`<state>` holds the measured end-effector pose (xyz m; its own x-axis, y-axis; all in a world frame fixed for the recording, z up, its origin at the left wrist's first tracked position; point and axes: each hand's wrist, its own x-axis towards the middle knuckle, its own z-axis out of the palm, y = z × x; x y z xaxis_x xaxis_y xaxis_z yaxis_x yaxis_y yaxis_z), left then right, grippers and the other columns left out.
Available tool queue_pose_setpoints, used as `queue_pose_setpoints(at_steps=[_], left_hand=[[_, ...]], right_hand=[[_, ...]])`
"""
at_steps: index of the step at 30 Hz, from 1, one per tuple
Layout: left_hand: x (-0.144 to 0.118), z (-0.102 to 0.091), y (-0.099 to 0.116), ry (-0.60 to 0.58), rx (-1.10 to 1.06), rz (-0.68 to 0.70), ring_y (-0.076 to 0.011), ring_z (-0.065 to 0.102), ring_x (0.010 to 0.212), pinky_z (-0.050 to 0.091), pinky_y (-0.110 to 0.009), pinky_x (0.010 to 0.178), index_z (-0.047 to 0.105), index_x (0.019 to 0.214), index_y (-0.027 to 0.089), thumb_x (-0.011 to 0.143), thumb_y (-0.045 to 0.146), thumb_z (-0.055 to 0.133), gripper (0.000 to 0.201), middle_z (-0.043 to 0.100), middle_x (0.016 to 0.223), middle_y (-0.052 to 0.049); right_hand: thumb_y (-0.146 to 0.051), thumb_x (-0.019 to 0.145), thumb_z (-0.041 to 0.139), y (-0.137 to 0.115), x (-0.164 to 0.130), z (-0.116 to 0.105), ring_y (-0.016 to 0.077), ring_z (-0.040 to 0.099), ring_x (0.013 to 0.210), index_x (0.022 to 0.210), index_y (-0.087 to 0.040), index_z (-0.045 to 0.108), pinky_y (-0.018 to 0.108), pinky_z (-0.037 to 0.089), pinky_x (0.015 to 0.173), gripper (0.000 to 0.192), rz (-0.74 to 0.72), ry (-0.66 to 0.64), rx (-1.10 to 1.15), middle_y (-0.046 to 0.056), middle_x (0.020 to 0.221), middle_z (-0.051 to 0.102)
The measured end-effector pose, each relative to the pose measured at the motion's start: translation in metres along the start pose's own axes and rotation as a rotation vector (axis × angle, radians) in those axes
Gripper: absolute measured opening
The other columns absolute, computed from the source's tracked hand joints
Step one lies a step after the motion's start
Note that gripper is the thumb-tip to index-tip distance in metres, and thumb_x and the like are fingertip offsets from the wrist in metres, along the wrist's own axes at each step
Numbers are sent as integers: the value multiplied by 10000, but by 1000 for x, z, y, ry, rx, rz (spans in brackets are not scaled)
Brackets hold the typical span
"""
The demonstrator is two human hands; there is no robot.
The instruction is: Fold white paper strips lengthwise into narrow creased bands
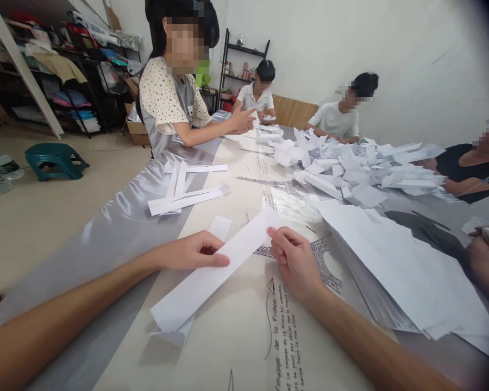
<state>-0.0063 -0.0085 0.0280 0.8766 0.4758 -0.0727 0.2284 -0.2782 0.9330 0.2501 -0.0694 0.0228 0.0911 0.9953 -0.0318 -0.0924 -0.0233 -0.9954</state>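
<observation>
Left hand (195,252) and right hand (295,260), fingers closed on a long white paper strip (220,271), left thumb pressed on its upper face near the middle, right fingers pinching the far end. Strip slanting across the tabletop (244,336), near end folded under and resting on the cloth, far end lifted slightly. Best handled, judging by the doubled near end, with edges kept flush and the crease pressed flat by the thumb before letting go (a skewed fold likely to show along the whole length). Tabletop covered in a cream cloth printed with an Eiffel Tower drawing (281,187) and script, grey satin along the left edge. Stack of large white sheets (395,266) just right of the hands, a few finished strips (187,195) farther up, a big heap of folded pieces (350,168) beyond. Several other people seated around, one reaching over the table. Green plastic stool (55,160) on the floor, cluttered shelving (65,65) along the back wall.
</observation>
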Motion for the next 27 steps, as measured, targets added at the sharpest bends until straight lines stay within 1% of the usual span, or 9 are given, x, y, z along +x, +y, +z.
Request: queue_pose_setpoints(at_steps=[4, 8, 12, 17, 22, 27], left_hand=[[-1, 0, 0, -5, -15, -9, -93, 277, 581, 209, -251, 514, 487, 691, 166, 966, 466, 605, 424, 316, 670, 41], [0, 1, 1, -5, -13, -1, -92, 270, 584, 203, -254, 516, 455, 677, 171, 958, 462, 616, 435, 304, 672, 42], [0, 1, 2, -6, 3, 7, -91, 258, 585, 181, -259, 515, 399, 670, 180, 953, 461, 621, 456, 280, 675, 43], [-1, 0, 2, -7, 11, -8, -93, 250, 590, 177, -260, 514, 373, 677, 187, 959, 475, 605, 466, 271, 682, 43], [-1, 0, 2, -6, 7, -4, -95, 245, 589, 175, -268, 520, 359, 670, 189, 957, 444, 614, 461, 272, 676, 43], [-1, 1, 3, -7, 17, 5, -96, 253, 587, 183, -269, 523, 369, 674, 187, 974, 471, 586, 467, 277, 674, 42]], right_hand=[[-474, 885, 750, -1, 1, 1, 122, 207, 524, 579, -215, 412, 345, 177, 565, 525, -15, 2, -9, -66, 509, 284], [-462, 887, 752, -2, 0, 0, 116, 199, 528, 595, -211, 413, 342, 188, 563, 513, -26, 27, 3, -69, 534, 273], [-491, 897, 733, -3, 0, -1, 119, 218, 534, 604, -215, 416, 334, 207, 553, 512, -22, 47, -17, -67, 543, 277], [-485, 893, 737, -3, 0, -1, 115, 198, 539, 593, -212, 387, 329, 186, 547, 537, -42, 66, -19, -71, 551, 262], [-451, 876, 764, -3, 3, -4, 107, 190, 527, 616, -211, 462, 327, 152, 532, 465, -54, 93, -12, -76, 554, 272], [-444, 871, 767, -4, 5, -6, 100, 233, 524, 646, -211, 498, 308, 189, 519, 421, -64, 98, -4, -72, 569, 315]])
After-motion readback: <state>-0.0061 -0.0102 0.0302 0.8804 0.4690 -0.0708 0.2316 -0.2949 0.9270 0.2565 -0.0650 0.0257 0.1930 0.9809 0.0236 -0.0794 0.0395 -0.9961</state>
